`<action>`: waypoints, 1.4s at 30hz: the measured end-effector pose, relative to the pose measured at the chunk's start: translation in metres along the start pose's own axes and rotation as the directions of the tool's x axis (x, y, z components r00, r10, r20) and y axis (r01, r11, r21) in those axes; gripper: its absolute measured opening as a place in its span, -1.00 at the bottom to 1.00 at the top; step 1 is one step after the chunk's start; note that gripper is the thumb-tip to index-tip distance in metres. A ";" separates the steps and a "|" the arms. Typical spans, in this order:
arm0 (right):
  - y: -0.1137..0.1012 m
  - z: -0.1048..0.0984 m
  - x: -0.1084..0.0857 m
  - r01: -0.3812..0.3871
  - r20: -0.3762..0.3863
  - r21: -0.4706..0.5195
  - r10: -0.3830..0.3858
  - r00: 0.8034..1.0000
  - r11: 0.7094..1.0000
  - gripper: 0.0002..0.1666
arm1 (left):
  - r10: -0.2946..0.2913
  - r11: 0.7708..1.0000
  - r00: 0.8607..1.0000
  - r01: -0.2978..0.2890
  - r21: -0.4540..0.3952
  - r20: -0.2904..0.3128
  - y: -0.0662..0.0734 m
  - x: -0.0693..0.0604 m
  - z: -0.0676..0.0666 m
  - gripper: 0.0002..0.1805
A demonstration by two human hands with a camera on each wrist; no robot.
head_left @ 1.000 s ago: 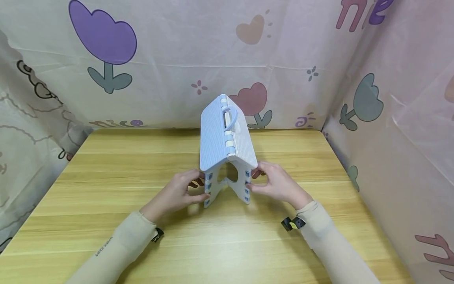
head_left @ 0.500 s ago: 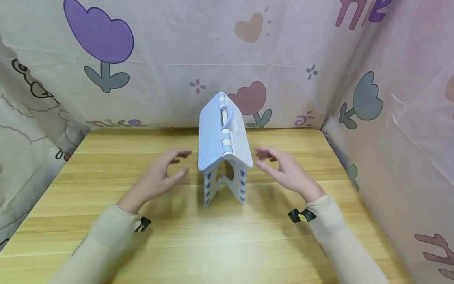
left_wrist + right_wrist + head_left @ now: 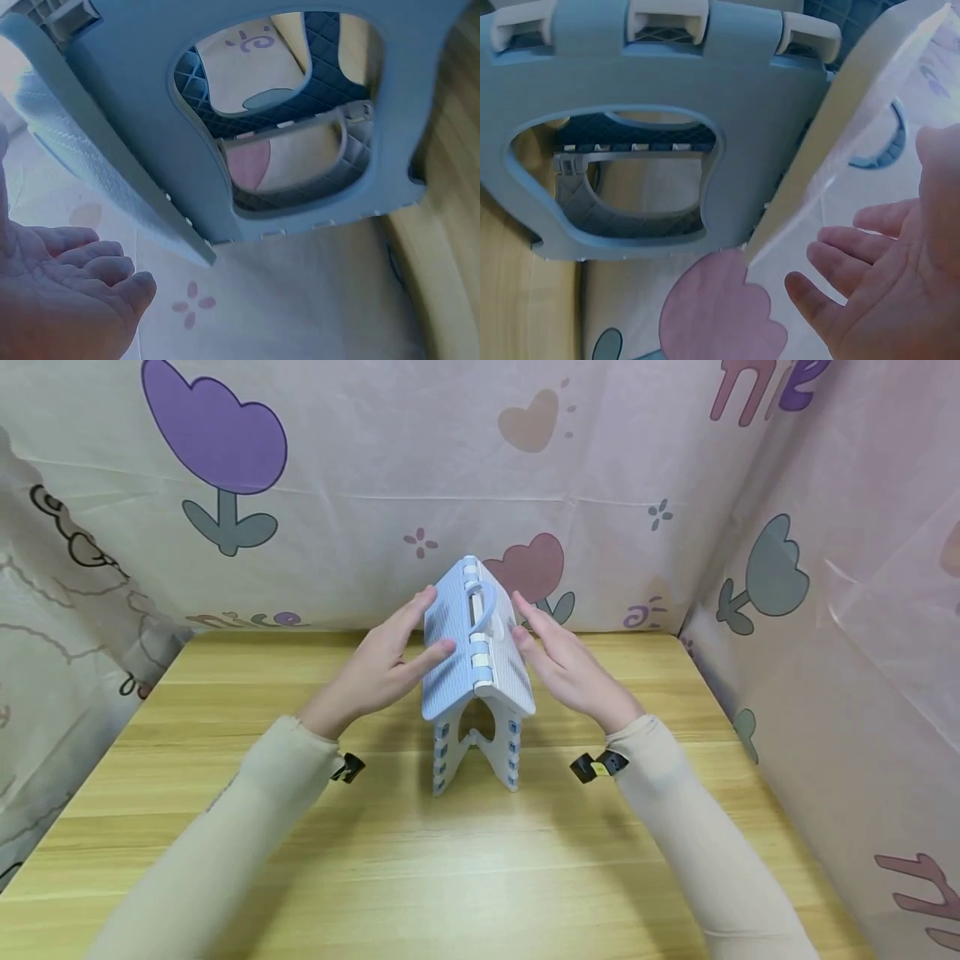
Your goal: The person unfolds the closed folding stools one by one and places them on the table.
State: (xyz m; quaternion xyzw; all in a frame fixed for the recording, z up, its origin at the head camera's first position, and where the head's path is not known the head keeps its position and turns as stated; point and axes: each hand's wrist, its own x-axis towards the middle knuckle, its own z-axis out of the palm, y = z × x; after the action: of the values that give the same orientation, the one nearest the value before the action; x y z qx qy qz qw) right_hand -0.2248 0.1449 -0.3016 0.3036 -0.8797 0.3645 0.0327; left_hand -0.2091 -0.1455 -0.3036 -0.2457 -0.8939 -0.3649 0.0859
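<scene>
A light blue and white folding step stool [image 3: 450,672] stands half folded on the table, its two top panels sloping like a roof. A blue carry handle [image 3: 487,610] sticks up at its ridge. My left hand [image 3: 386,660] is beside the blue panel with fingers extended and thumb spread over it. Opposite, my right hand [image 3: 566,668] is by the white panel [image 3: 840,142], fingers likewise straight. Both wrist views show relaxed palms holding nothing, with a gap between hand and panel edge. The stool's leg frame [image 3: 202,172] with its large cutout shows there too.
The wooden table [image 3: 480,877] carries the stool near its middle. A printed cloth with flowers and hearts [image 3: 360,468] hangs behind the table, and more cloth [image 3: 840,652] hangs along the right side.
Both hands have left the stool's lower legs, moved outward, then risen and come inward beside the sloping top panels. The stool itself has barely shifted.
</scene>
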 end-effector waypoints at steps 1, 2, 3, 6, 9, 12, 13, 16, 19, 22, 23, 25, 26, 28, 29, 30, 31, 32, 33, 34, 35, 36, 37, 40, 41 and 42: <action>-0.001 0.001 0.003 0.000 0.013 0.010 0.000 1.000 1.000 -0.13 | 0.000 1.000 1.000 0.000 -0.004 0.009 0.001 0.004 0.001 -0.01; -0.001 0.002 0.007 0.002 0.025 0.018 -0.002 1.000 1.000 -0.12 | -0.001 1.000 1.000 0.001 -0.007 0.018 0.003 0.008 0.003 0.01; -0.001 0.003 0.009 0.001 0.037 0.025 -0.002 0.999 1.000 -0.12 | -0.001 1.000 1.000 0.002 -0.009 0.029 0.004 0.011 0.004 0.02; -0.002 0.006 0.015 -0.003 0.068 0.026 0.001 0.998 1.000 -0.09 | -0.008 1.000 0.998 0.009 -0.016 0.061 0.006 0.018 0.005 0.04; -0.002 0.008 0.018 -0.001 0.100 0.031 -0.002 0.995 1.000 -0.11 | -0.026 0.999 0.995 0.029 -0.021 0.100 0.006 0.023 0.005 0.04; -0.002 0.009 0.019 0.005 0.121 0.040 -0.010 0.993 0.999 -0.15 | -0.047 0.998 0.990 0.051 -0.028 0.133 0.006 0.026 0.005 0.04; -0.002 0.009 0.019 0.007 0.126 0.048 -0.013 0.992 0.999 -0.16 | -0.049 0.998 0.989 0.053 -0.028 0.139 0.006 0.027 0.005 0.03; -0.002 0.010 0.020 0.010 0.133 0.047 -0.016 0.991 0.999 -0.17 | -0.049 0.998 0.989 0.053 -0.028 0.142 0.006 0.027 0.006 0.02; -0.004 0.012 0.020 -0.004 0.136 0.029 0.000 0.991 1.000 -0.16 | -0.052 0.998 0.990 0.056 -0.028 0.128 0.009 0.027 0.008 0.01; -0.005 0.014 0.020 -0.029 0.128 0.003 0.028 0.991 1.000 -0.14 | -0.056 0.997 0.992 0.061 -0.041 0.112 0.013 0.028 0.010 0.01; -0.005 0.014 0.020 -0.034 0.126 -0.002 0.034 0.991 0.999 -0.14 | -0.059 0.997 0.992 0.064 -0.044 0.109 0.013 0.028 0.010 0.02; -0.005 0.015 0.020 -0.038 0.123 -0.007 0.039 0.992 0.999 -0.13 | -0.064 0.996 0.992 0.070 -0.053 0.111 0.013 0.029 0.009 0.02; -0.005 0.015 0.019 -0.040 0.120 -0.008 0.041 0.992 0.999 -0.14 | -0.068 0.996 0.991 0.075 -0.057 0.114 0.013 0.030 0.009 0.03; -0.005 0.015 0.019 -0.043 0.119 -0.012 0.044 0.992 0.999 -0.14 | -0.079 0.994 0.988 0.087 -0.060 0.130 0.013 0.030 0.008 0.04; -0.005 0.015 0.018 -0.043 0.119 -0.014 0.044 0.992 0.999 -0.14 | -0.080 0.994 0.987 0.089 -0.057 0.139 0.013 0.031 0.008 0.05; -0.006 0.015 0.018 -0.043 0.119 -0.018 0.044 0.992 0.999 -0.14 | -0.085 0.994 0.986 0.094 -0.056 0.147 0.014 0.031 0.007 0.05; -0.006 0.014 0.017 -0.047 0.120 -0.020 0.049 0.992 0.999 -0.13 | -0.088 0.994 0.984 0.098 -0.054 0.154 0.014 0.031 0.007 0.06; -0.006 0.014 0.017 -0.049 0.121 -0.023 0.052 0.991 0.999 -0.12 | -0.092 0.994 0.983 0.101 -0.052 0.158 0.014 0.031 0.007 0.06; -0.007 0.014 0.017 -0.052 0.123 -0.027 0.055 0.991 0.998 -0.11 | -0.096 0.993 0.982 0.105 -0.050 0.162 0.014 0.031 0.007 0.07; -0.007 0.014 0.016 -0.054 0.125 -0.029 0.057 0.991 0.998 -0.10 | -0.099 0.993 0.982 0.108 -0.045 0.163 0.014 0.031 0.007 0.07; -0.007 0.014 0.016 -0.056 0.126 -0.030 0.059 0.990 0.998 -0.09 | -0.104 0.993 0.981 0.112 -0.041 0.164 0.014 0.031 0.007 0.07; -0.008 0.014 0.016 -0.059 0.129 -0.031 0.062 0.990 0.998 -0.09 | -0.109 0.992 0.980 0.117 -0.040 0.164 0.014 0.030 0.008 0.06; -0.008 0.013 0.015 -0.061 0.130 -0.033 0.065 0.989 0.998 -0.08 | -0.114 0.992 0.980 0.122 -0.034 0.163 0.014 0.030 0.008 0.06; -0.008 0.013 0.015 -0.064 0.134 -0.041 0.069 0.989 0.997 -0.09 | -0.114 0.993 0.980 0.119 -0.021 0.161 0.013 0.030 0.009 0.06; -0.008 0.013 0.015 -0.064 0.134 -0.043 0.070 0.989 0.997 -0.09 | -0.112 0.993 0.980 0.116 -0.016 0.162 0.013 0.030 0.009 0.07; -0.008 0.013 0.014 -0.064 0.133 -0.046 0.070 0.989 0.997 -0.10 | -0.108 0.994 0.981 0.111 -0.012 0.162 0.013 0.030 0.009 0.07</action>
State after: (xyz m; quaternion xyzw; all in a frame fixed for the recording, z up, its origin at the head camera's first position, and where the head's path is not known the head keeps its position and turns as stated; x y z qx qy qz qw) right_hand -0.2302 0.1251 -0.3021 0.2969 -0.8971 0.3255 -0.0327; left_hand -0.2284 -0.1200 -0.2925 -0.2257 -0.9062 -0.3574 -0.0096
